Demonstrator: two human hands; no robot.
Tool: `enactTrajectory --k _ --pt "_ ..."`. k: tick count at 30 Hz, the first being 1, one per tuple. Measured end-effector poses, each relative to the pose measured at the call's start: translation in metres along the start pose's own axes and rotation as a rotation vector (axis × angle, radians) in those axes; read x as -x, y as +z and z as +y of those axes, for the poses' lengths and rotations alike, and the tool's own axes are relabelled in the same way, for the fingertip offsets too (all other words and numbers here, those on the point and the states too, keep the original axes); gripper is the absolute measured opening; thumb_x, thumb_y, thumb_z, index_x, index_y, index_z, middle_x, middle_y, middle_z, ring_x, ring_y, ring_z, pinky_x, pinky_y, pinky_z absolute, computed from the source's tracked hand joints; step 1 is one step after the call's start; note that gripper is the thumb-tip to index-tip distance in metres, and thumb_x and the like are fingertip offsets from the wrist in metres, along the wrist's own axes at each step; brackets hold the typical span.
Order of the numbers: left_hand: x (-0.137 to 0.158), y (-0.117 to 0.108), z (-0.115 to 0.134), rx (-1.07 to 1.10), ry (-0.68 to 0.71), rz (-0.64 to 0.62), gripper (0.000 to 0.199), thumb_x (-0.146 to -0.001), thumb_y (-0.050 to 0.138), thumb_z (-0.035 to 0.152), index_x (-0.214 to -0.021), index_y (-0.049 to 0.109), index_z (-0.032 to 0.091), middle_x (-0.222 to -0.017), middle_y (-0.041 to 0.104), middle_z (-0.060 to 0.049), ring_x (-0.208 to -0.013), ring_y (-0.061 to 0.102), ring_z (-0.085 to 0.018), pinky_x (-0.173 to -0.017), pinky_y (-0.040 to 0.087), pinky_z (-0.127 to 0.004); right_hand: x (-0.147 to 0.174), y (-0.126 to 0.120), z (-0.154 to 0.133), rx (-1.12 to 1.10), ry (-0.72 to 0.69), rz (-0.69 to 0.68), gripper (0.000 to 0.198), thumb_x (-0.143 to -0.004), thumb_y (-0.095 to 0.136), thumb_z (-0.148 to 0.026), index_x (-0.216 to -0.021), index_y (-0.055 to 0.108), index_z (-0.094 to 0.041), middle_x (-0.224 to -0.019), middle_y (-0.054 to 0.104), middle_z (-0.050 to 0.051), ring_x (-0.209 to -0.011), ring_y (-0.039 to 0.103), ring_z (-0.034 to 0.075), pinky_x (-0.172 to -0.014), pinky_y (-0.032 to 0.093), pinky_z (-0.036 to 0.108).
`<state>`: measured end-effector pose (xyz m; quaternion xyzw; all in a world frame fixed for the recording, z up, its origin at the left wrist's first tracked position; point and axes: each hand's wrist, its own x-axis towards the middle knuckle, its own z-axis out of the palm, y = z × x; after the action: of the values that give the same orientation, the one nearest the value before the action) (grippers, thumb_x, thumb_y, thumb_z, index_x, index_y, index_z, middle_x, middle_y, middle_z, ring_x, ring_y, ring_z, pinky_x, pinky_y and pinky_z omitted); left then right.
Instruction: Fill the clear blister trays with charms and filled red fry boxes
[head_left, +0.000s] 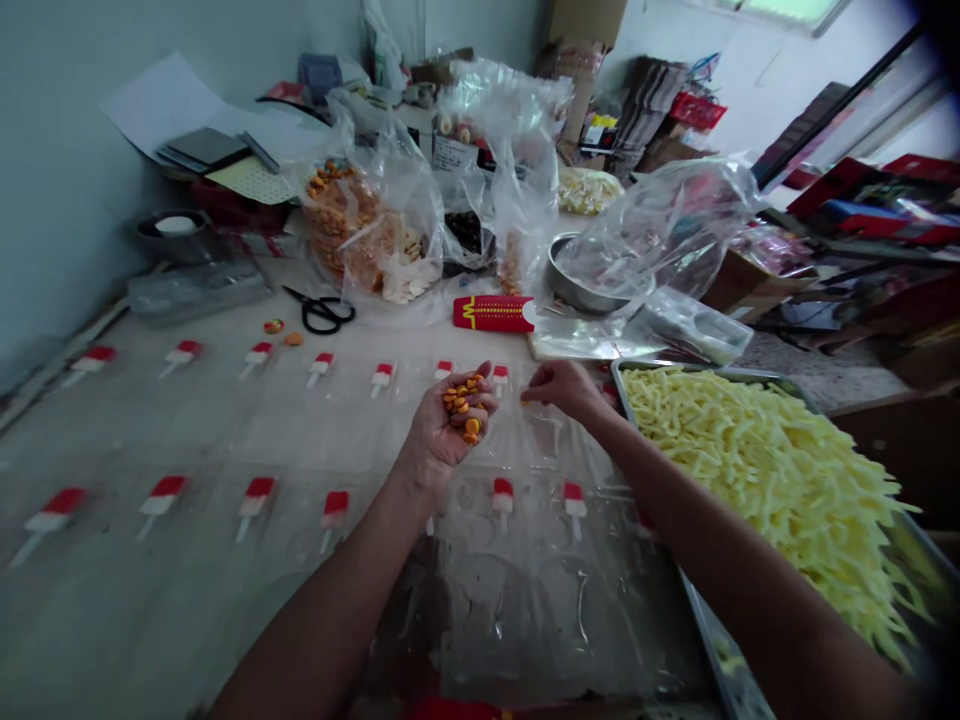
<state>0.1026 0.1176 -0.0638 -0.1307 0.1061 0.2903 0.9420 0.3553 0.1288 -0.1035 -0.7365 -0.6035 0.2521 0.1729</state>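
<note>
Looking down from the head view, the left hand sits palm up over the middle of the desk, fingers curled into a cup that holds a small heap of orange and yellow sweets. The right hand lies just to the right of it, close but not touching, its fingertips pinched together and pointing left toward the heap; whether a sweet is between them cannot be told. The heap is therefore to the left of the right hand, and the right hand is the free one nearest it.

Beneath both hands lie clear plastic bags spread flat, each with a small red-and-white piece; the red-and-white pieces run in two rows from left to right across the desk, their long axes pointing roughly near to far.

On the right, a metal tray holds a pile of pale yellow sticks. Farther off are black scissors, a red carton lying on its side, and bulging clear sacks of snacks.
</note>
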Motion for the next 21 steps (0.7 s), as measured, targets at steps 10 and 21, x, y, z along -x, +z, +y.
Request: enactTrajectory --k 10,21 --pt "-0.011 -0.013 -0.025 0.073 0.172 -0.084 0.026 -0.099 0.038 0.015 -0.112 0.061 0.01 -0.073 0.054 -0.001 -0.047 0.043 -0.003 -0.036 0.032 -0.008 0.114 0.01 -0.084 -0.561 -0.305 0.141 0.027 -0.088 0.068 -0.043 -0.103 0.078 -0.023 -0.081 0.073 0.004 -0.065 0.065 0.016 -0.06 0.051 0.027" --pt "-0.005 -0.019 -0.042 0.107 0.403 0.132 0.029 -0.096 0.037 0.017 -0.101 0.066 0.012 -0.061 0.053 0.0 -0.047 0.05 -0.007 -0.048 0.045 -0.016 0.139 0.042 -0.11 -0.601 -0.456 0.246 0.009 -0.077 0.075 -0.023 -0.084 0.077 -0.028 -0.091 0.073 0.004 -0.084 0.07 0.021 -0.079 0.057 0.035"
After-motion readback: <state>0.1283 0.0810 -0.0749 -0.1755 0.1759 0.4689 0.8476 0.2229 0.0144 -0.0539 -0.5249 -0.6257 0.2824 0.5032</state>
